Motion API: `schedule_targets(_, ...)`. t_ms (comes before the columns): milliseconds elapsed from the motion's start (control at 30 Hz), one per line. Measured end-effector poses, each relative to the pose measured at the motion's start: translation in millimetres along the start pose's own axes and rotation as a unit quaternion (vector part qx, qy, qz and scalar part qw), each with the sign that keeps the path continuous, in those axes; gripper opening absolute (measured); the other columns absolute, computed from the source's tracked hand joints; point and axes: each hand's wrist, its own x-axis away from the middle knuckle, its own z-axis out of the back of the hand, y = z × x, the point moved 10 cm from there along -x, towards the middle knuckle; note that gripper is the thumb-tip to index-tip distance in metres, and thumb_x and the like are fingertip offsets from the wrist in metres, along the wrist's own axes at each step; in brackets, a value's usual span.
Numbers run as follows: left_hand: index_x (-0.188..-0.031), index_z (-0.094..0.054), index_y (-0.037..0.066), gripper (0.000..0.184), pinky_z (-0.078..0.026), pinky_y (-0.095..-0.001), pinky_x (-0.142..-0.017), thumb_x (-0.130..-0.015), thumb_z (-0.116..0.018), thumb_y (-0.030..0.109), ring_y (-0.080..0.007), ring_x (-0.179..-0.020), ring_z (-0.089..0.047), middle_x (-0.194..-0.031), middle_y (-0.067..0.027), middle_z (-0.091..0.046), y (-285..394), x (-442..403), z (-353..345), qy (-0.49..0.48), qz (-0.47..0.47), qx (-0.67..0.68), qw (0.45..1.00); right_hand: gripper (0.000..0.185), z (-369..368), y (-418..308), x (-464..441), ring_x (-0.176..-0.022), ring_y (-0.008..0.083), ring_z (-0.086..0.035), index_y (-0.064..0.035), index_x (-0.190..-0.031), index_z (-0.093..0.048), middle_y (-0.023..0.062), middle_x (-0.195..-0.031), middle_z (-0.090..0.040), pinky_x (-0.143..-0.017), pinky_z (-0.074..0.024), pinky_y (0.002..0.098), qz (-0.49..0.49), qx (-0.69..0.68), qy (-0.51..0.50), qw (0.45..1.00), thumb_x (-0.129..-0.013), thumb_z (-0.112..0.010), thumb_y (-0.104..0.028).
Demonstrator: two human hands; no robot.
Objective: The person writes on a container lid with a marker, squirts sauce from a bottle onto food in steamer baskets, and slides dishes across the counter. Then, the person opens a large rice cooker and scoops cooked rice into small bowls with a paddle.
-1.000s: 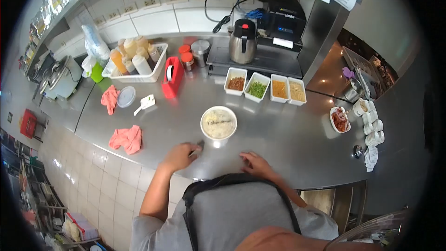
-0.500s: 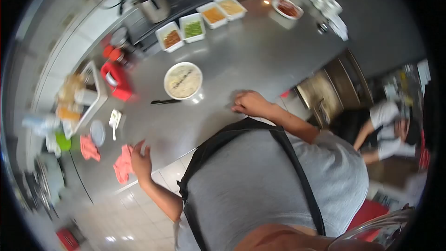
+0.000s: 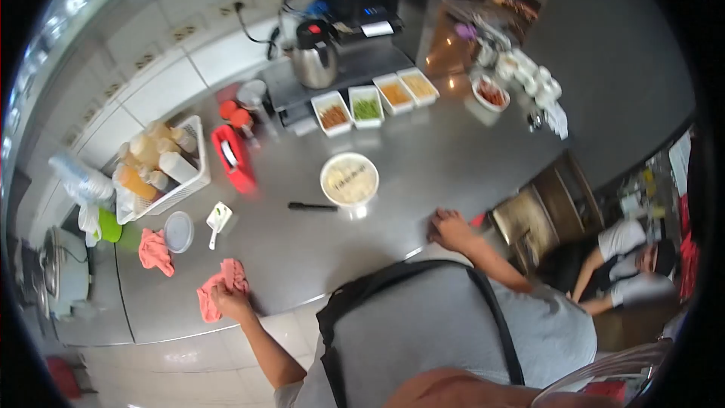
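My left hand (image 3: 230, 299) is on a crumpled pink cloth (image 3: 236, 273) by the counter's front edge, its fingers closed on the fabric. My right hand (image 3: 451, 231) rests at the front edge on the right, fingers curled, with nothing visible in it. Between and beyond the hands stands a round white tub (image 3: 349, 180) with dark writing on its top. A black pen (image 3: 312, 206) lies just left of the tub. A second pink cloth (image 3: 155, 252) lies farther left, beside a round translucent lid (image 3: 179, 232).
A small white dish with a spoon (image 3: 219, 217), a red tape dispenser (image 3: 232, 159) and a bottle basket (image 3: 198, 175) are on the left. Food trays (image 3: 366, 108) line the back near a steel jug (image 3: 315, 60). Another person (image 3: 596, 272) is at the right, beyond the counter.
My left hand has moved left from near the tub and closed on the nearer pink cloth. My right hand has shifted along the front edge. The camera view has turned.
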Motion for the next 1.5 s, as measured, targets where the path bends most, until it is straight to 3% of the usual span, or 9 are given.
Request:
schedule_targets(67, -0.090, -0.062, -0.003, 0.016, -0.046, -0.0419, -0.073, -0.074, -0.064, 0.001, -0.0332, -0.083, -0.056, -0.087, -0.0137, -0.059, 3, 2, 4, 0.020, 0.036, 0.062, 0.997, 0.031, 3, 4, -14, -0.102, 0.0361, -0.062, -0.0087, -0.102, -0.067, 0.0186, -0.104, -0.064, -0.091, -0.0480, 0.0443, 0.030, -0.091, -0.089, 0.991, -0.079, -0.071, -0.029)
schedule_targets(200, -0.093, -0.059, 0.000, 0.017, -0.044, -0.0444, -0.077, -0.076, -0.064, 0.004, -0.0356, -0.088, -0.054, -0.091, -0.0155, -0.058, 10, 4, 14, 0.020, 0.021, 0.043, 0.999, 0.021, 137, -5, -52, -0.093, 0.0349, -0.065, -0.0038, -0.087, -0.068, 0.0190, -0.090, -0.068, -0.081, -0.0507, 0.0407, 0.008, -0.141, 0.105, 0.984, -0.082, -0.071, -0.024)
schedule_targets(333, -0.106, -0.055, 0.002, 0.027, -0.039, -0.0494, -0.086, -0.083, -0.061, 0.014, -0.0370, -0.097, -0.051, -0.107, -0.0173, -0.056, 17, 26, 9, -0.020, 0.013, -0.024, 0.999, 0.022, 299, -41, -84, -0.078, 0.0355, -0.061, -0.0019, -0.077, -0.064, 0.0176, -0.074, -0.062, -0.070, -0.0487, 0.0425, 0.099, -0.155, 0.341, 0.922, -0.085, -0.070, -0.022)
schedule_targets(367, -0.124, -0.049, 0.002, 0.042, -0.034, -0.0509, -0.098, -0.089, -0.058, 0.024, -0.0363, -0.115, -0.047, -0.128, -0.0168, -0.051, 10, 36, -4, -0.094, 0.040, -0.048, 0.994, 0.021, 332, -58, -91, -0.085, 0.0344, -0.061, -0.0017, -0.079, -0.064, 0.0168, -0.080, -0.063, -0.074, -0.0483, 0.0420, 0.141, -0.111, 0.378, 0.908, -0.084, -0.071, -0.021)
schedule_targets(433, -0.134, -0.044, 0.002, 0.051, -0.029, -0.0504, -0.105, -0.092, -0.055, 0.028, -0.0359, -0.125, -0.041, -0.139, -0.0163, -0.045, 18, 54, 1, -0.062, -0.011, -0.033, 0.997, 0.022, 392, -95, -101, -0.103, 0.0335, -0.056, -0.0030, -0.093, -0.064, 0.0152, -0.100, -0.062, -0.085, -0.0455, 0.0425, 0.226, -0.022, 0.458, 0.860, -0.082, -0.072, -0.020)
schedule_targets(567, -0.147, -0.034, 0.005, 0.061, -0.020, -0.0498, -0.114, -0.095, -0.051, 0.034, -0.0328, -0.138, -0.032, -0.152, -0.0134, -0.035, 26, 73, 8, -0.082, -0.019, -0.037, 0.996, 0.066, 463, -142, -128, -0.132, 0.0356, -0.037, -0.0117, -0.137, -0.045, 0.0138, -0.142, -0.043, -0.107, -0.0319, 0.0482, 0.230, 0.106, 0.578, 0.776, -0.078, -0.073, -0.019)
schedule_targets(767, -0.146, -0.035, 0.006, 0.061, -0.018, -0.0519, -0.114, -0.095, -0.052, 0.035, -0.0312, -0.138, -0.033, -0.151, -0.0117, -0.036, 26, 77, 12, -0.075, -0.003, -0.024, 0.997, 0.082, 492, -148, -191, -0.139, 0.0325, -0.031, -0.0075, -0.145, -0.033, 0.0127, -0.149, -0.035, -0.114, -0.0249, 0.0494, 0.204, 0.151, 0.613, 0.748, -0.075, -0.075, -0.018)
schedule_targets(1200, -0.144, -0.039, 0.007, 0.060, -0.018, -0.0525, -0.113, -0.093, -0.054, 0.035, -0.0303, -0.139, -0.033, -0.150, -0.0110, -0.039, 30, 73, 18, -0.056, -0.004, -0.019, 0.998, 0.069, 518, -153, -201, -0.139, 0.0322, -0.034, -0.0102, -0.138, -0.040, 0.0117, -0.148, -0.037, -0.113, -0.0272, 0.0523, 0.209, 0.125, 0.659, 0.711, -0.075, -0.069, -0.007)
schedule_targets(1500, -0.145, -0.039, 0.008, 0.061, -0.019, -0.0525, -0.113, -0.092, -0.055, 0.035, -0.0314, -0.137, -0.035, -0.150, -0.0110, -0.039, 31, 74, 19, -0.040, -0.017, -0.028, 0.999, 0.068, 518, -185, -193, -0.130, 0.0446, -0.038, -0.0242, -0.136, -0.047, 0.0278, -0.140, -0.039, -0.107, -0.0327, 0.0533, 0.190, 0.182, 0.653, 0.711, -0.074, -0.069, -0.008)
